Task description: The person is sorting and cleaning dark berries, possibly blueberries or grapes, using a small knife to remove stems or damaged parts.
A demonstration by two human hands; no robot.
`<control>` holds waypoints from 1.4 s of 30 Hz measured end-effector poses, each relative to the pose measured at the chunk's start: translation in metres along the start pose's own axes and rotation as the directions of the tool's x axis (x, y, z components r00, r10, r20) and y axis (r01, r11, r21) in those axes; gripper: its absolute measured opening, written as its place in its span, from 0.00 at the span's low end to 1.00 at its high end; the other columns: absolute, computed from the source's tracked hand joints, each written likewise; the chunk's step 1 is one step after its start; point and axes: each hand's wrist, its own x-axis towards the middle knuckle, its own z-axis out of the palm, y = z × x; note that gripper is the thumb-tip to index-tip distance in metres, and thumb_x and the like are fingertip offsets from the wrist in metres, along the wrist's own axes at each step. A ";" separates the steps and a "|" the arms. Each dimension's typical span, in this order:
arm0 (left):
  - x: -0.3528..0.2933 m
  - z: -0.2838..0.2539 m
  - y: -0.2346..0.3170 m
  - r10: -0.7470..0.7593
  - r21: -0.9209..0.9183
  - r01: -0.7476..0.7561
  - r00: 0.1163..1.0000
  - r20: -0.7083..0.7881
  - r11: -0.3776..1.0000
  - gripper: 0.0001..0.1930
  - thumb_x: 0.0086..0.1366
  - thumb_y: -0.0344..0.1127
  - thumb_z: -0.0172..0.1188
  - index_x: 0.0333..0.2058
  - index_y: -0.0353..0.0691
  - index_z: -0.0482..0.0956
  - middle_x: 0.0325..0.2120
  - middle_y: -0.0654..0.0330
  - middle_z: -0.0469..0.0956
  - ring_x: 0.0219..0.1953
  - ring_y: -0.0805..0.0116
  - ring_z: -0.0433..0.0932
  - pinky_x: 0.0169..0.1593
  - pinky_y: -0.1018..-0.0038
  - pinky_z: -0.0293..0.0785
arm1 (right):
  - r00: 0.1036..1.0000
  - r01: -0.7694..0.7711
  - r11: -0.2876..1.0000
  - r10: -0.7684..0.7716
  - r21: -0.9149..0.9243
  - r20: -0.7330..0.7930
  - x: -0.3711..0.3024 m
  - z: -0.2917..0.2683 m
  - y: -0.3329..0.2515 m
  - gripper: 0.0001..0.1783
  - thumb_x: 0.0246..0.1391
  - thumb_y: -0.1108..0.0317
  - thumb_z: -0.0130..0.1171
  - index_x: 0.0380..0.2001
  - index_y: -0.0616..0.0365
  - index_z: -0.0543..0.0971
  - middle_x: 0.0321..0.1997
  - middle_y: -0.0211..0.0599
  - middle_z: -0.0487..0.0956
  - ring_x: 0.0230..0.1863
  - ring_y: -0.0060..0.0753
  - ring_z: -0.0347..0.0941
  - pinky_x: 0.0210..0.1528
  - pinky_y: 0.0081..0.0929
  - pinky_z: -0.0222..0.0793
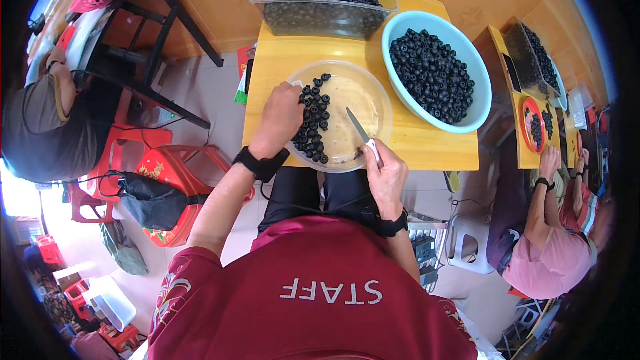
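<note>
By the look of it, a small shared workroom: a yellow table (427,152) holds a clear bin (313,20) and a pale blue basin (482,87), both heaped with small round black pieces (432,77); a co-worker in pink (550,263) sits at a similar table (527,157) on the right. Red plastic stools (170,168) stand left; wood panelling (207,7) lines the far wall.

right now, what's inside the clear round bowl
The bowl holds dark balls along its left side, with small specks elsewhere. Whatever lies beneath the balls or under the left hand is covered and cannot be seen.
</note>
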 end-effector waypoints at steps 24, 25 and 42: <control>-0.031 -0.021 0.027 -0.090 -0.832 0.506 0.861 0.500 0.226 0.15 0.65 0.29 0.59 0.49 0.33 0.77 0.38 0.53 0.81 0.34 0.73 0.82 0.42 0.79 0.79 | 1.000 0.010 1.000 -0.010 0.005 0.007 -0.005 0.000 0.001 0.12 0.53 0.62 0.65 0.37 0.56 0.82 0.28 0.49 0.81 0.29 0.52 0.79 0.31 0.39 0.72; -0.033 -0.021 0.026 -0.093 -0.835 0.503 0.864 0.496 0.224 0.15 0.65 0.29 0.59 0.49 0.33 0.77 0.38 0.53 0.81 0.34 0.73 0.82 0.42 0.79 0.79 | 1.000 0.027 1.000 -0.027 0.000 0.001 -0.005 0.001 0.001 0.12 0.53 0.62 0.65 0.38 0.56 0.82 0.28 0.48 0.81 0.28 0.51 0.79 0.30 0.38 0.72; -0.054 -0.009 0.021 0.101 -0.755 0.512 0.848 0.521 -0.409 0.14 0.65 0.27 0.58 0.49 0.33 0.74 0.41 0.54 0.79 0.40 0.71 0.80 0.44 0.79 0.80 | 0.924 0.375 0.926 -0.376 0.038 0.064 0.000 -0.014 -0.048 0.17 0.47 0.64 0.70 0.40 0.55 0.80 0.25 0.36 0.79 0.24 0.40 0.78 0.25 0.33 0.73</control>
